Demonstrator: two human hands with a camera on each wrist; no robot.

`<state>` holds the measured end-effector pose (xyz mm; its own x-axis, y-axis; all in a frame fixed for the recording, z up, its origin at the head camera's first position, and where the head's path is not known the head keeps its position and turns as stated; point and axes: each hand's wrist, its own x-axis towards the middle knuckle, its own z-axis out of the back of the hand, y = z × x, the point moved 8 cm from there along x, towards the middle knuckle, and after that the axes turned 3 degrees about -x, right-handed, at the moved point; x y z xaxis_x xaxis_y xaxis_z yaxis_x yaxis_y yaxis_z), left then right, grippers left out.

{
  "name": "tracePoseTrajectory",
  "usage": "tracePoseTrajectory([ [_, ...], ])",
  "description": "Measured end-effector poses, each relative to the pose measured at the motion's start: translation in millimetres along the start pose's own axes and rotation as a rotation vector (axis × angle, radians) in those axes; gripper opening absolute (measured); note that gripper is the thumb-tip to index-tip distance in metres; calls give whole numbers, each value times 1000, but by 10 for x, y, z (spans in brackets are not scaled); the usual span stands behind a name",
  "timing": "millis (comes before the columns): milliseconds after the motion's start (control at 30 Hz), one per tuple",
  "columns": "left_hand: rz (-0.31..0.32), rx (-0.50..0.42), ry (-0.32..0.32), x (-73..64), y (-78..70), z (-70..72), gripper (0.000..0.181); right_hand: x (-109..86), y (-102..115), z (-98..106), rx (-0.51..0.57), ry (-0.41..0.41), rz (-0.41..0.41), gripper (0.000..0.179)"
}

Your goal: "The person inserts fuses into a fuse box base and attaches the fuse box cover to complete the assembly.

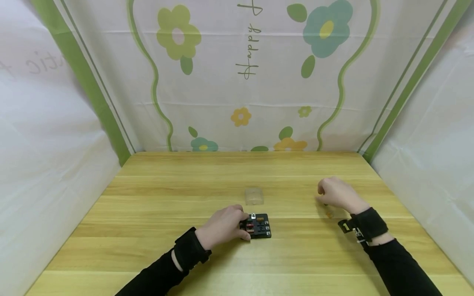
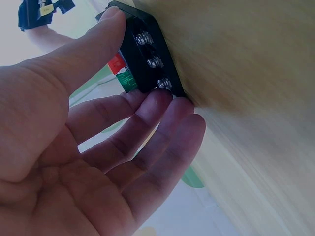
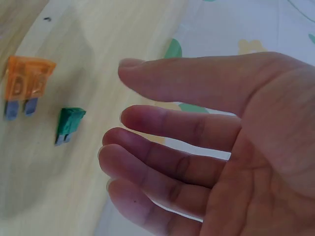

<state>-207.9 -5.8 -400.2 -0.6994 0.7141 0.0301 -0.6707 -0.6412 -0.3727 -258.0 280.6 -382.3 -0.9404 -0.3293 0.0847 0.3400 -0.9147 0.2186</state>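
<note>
My left hand grips the left end of a black fuse block on the table, thumb at one edge and fingertips at the opposite one. Metal screws line the block's side, and a red fuse and a green fuse sit in it. Over at the right, my right hand hovers low above the wood with loosely bent fingers and nothing between them. Beside its fingertips are an orange blade fuse and a smaller green blade fuse.
A clear plastic cover lies just behind the fuse block. The wooden table meets a flower-printed cloth at the back, with white cloth walls on both sides. A tiny dark speck lies beyond the orange fuse.
</note>
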Motion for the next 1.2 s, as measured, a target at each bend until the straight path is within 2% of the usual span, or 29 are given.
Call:
tracePoseTrajectory([
  [400,-16,16,-9,-1,-17,4,51,-42,-138,-41,7,17,-101,44],
  [667,-22,21,-12,-1,-33,16,43,-37,-125,-80,36,65,-93,50],
  [1000,-26,23,-12,-4,-29,12,42,-35,-157,-115,14,81,-116,55],
  [1200,-20,17,-11,-9,-31,15,45,-29,-139,-115,6,70,-99,56],
])
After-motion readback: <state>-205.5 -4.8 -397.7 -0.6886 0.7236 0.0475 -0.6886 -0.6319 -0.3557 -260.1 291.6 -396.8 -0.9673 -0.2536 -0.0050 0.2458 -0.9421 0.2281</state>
